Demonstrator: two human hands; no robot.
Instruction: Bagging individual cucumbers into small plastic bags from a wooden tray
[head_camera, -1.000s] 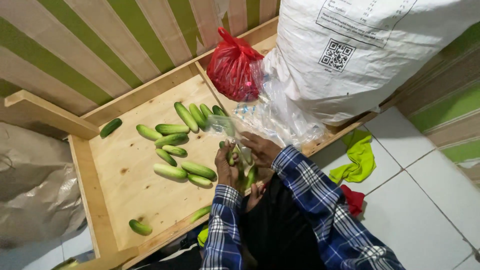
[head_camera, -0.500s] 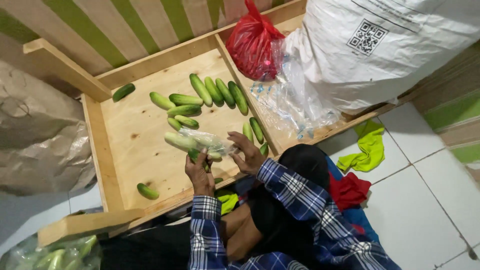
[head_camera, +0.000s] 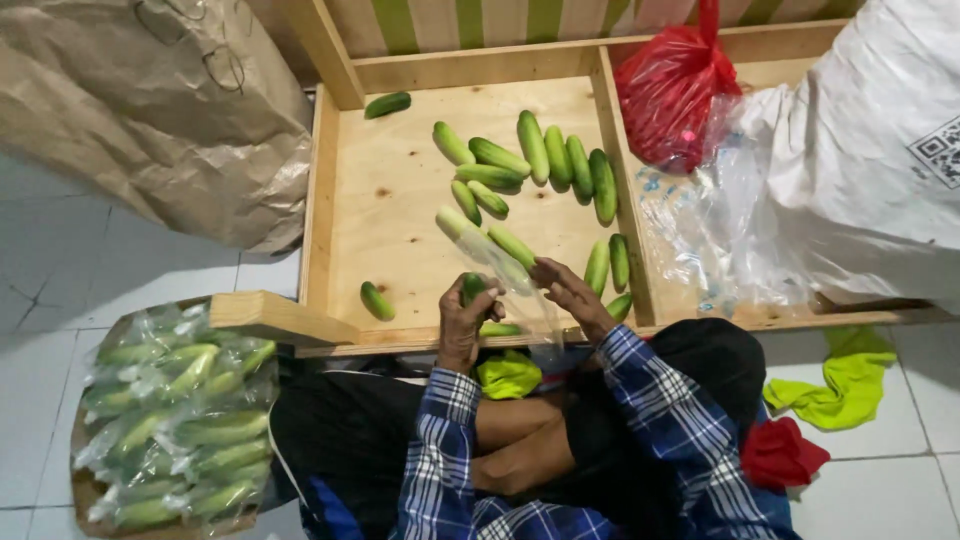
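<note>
Between your two hands a clear plastic bag (head_camera: 500, 265) hangs open with cucumbers sliding in: your left hand (head_camera: 465, 320) is closed around a cucumber (head_camera: 472, 290) at the bag's mouth, and your right hand (head_camera: 570, 295) pinches the film's other edge. That thin film could slip from your right fingers, or the mouth could fold shut, spilling cucumbers onto the wooden tray (head_camera: 400, 230) just ahead. Loose cucumbers (head_camera: 610, 265) beside your right hand could roll if knocked.
</note>
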